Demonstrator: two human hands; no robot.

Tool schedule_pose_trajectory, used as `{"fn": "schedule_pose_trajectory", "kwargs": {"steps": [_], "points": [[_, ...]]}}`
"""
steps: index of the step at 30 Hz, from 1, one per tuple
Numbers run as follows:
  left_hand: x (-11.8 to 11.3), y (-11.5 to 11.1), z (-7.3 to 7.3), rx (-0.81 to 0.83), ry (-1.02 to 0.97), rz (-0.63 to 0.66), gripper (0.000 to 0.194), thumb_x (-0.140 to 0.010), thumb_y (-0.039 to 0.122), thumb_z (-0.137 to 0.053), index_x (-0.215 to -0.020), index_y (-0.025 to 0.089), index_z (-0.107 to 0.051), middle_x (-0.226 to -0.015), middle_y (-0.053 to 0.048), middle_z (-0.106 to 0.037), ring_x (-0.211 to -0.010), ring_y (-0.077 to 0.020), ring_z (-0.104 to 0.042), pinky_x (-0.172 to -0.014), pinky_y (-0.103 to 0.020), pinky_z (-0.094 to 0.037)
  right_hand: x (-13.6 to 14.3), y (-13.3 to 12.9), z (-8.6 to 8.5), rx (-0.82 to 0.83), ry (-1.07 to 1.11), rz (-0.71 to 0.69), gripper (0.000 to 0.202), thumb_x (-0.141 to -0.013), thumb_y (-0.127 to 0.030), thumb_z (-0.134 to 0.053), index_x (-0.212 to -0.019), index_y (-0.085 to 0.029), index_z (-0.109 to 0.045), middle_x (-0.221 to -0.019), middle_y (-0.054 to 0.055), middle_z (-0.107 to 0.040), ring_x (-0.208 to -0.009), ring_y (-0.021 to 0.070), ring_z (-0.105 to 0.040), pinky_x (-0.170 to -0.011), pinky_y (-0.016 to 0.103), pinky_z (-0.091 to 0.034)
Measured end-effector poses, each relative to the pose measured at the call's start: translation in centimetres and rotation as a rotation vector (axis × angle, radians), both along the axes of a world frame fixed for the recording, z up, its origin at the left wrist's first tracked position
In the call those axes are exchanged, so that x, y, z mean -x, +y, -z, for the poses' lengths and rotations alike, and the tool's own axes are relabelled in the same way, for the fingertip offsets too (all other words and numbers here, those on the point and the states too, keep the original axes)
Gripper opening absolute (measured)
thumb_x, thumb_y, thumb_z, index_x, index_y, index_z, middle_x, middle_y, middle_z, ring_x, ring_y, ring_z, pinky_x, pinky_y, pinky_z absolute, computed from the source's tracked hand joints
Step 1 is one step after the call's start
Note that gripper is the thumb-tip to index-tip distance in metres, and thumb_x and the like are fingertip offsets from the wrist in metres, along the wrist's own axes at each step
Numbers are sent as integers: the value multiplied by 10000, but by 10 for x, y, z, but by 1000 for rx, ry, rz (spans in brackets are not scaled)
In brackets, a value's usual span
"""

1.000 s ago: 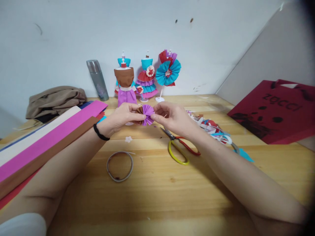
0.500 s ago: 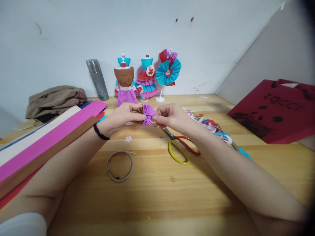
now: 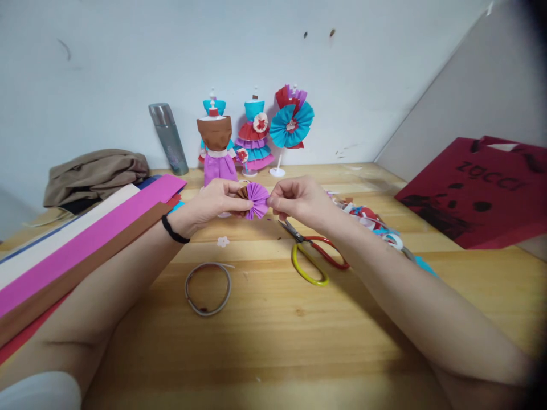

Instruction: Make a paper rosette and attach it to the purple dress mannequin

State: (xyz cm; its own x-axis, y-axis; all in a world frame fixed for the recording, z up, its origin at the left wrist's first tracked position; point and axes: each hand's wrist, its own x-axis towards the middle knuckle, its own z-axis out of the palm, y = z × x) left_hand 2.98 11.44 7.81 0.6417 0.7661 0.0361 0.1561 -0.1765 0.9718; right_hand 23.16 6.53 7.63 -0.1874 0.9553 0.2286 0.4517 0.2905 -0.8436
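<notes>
A small pleated paper rosette (image 3: 257, 200), purple on the right and brown on the left, is held up over the table. My left hand (image 3: 220, 202) pinches its brown side between thumb and fingers. At the purple edge, the thumb and fingertips of my right hand (image 3: 294, 199) are pressed together on the paper. Just behind my left hand stands a small dress form (image 3: 216, 136) with a brown top and purple skirt. Scissors (image 3: 305, 245) with one red and one yellow handle lie below my right hand. A white paper flower (image 3: 223, 242) rests on the wood.
A coiled band (image 3: 208, 289) lies at the front. Long coloured paper sheets (image 3: 92, 236), a brown cloth (image 3: 98, 173) and a flask (image 3: 170, 139) are on the left. Other decorated forms (image 3: 255, 131) stand by the wall. Paper scraps (image 3: 367, 219) and a red bag (image 3: 474, 193) are on the right.
The purple side of the rosette has shifted slightly right, with more of it showing. My right hand has moved slightly at its edge. My left hand keeps its pinch.
</notes>
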Motion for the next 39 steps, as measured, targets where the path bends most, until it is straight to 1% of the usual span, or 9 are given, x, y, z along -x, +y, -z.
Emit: {"fn": "schedule_pose_trajectory", "kwargs": {"steps": [4, 8, 13, 16, 19, 21, 27, 36, 39], "points": [[0, -1, -1, -15, 9, 7, 224, -698, 241, -762, -881, 113, -745, -677, -15, -652, -597, -89, -547, -579, -212, -436, 3, -2, -2, -12, 100, 6, 195, -712, -213, -609, -531, -223, -538, -497, -11, -541, -475, 130, -505, -503, 275, -403], [0, -1, -1, -19, 29, 5, 209, -697, 248, -762, -847, 104, -737, -706, -38, -677, -641, -109, -593, -627, -231, -475, 4, -1, -1, -15, 125, 20, 215, -709, -252, -648, -530, -239, -530, -510, 1, -555, -491, 149, -512, -500, 293, -425], [0, 1, 1, 25, -39, 5, 231, -688, 252, -782, -854, 100, -730, -725, -47, -685, -628, -104, -591, -599, -224, -466, 1, -1, -1, 19, 108, 18, 265, -760, -342, -685, -568, -226, -543, -529, 5, -573, -491, 142, -524, -517, 293, -440], [1, 2, 2, 66, -100, -10, 204, -688, 244, -793, -800, 93, -715, -688, -42, -671, -584, -87, -565, -552, -208, -444, -1, -2, -3, 11, 72, 28, 337, -786, -450, -690, -597, -212, -542, -575, 11, -599, -513, 135, -558, -527, 276, -440], [0, 3, 2, 106, -156, -34, 196, -678, 232, -811, -731, 94, -682, -636, -27, -651, -560, -83, -567, -546, -203, -459, -1, -3, -2, 19, -18, -14, 423, -793, -560, -672, -595, -208, -547, -573, 21, -614, -527, 139, -574, -522, 268, -431], [0, 3, 2, 127, -172, -34, 218, -667, 232, -830, -720, 96, -667, -644, -29, -658, -580, -91, -592, -564, -207, -484, 0, -2, 1, 21, -59, -49, 454, -778, -588, -681, -580, -205, -541, -543, 15, -602, -513, 133, -560, -504, 260, -416], [-2, 1, 3, 158, -175, -47, 243, -645, 235, -856, -725, 97, -673, -652, -27, -661, -615, -102, -620, -604, -217, -514, 5, 2, 10, 28, -3, -70, 393, -780, -471, -718, -566, -208, -519, -507, -4, -589, -475, 118, -544, -471, 243, -400], [-1, -1, 1, 163, -99, -37, 300, -617, 267, -865, -826, 104, -723, -750, -51, -713, -677, -112, -644, -643, -218, -514, 4, -2, 3, 55, 128, -38, 236, -769, -279, -675, -576, -200, -565, -546, -1, -621, -491, 111, -558, -524, 242, -463], [0, 0, 1, 144, -85, -25, 283, -615, 278, -866, -790, 112, -718, -727, -42, -709, -646, -98, -618, -615, -206, -491, 5, -3, 0, 59, 127, -19, 235, -768, -251, -673, -568, -201, -560, -548, -6, -614, -494, 111, -559, -535, 244, -471]]}}
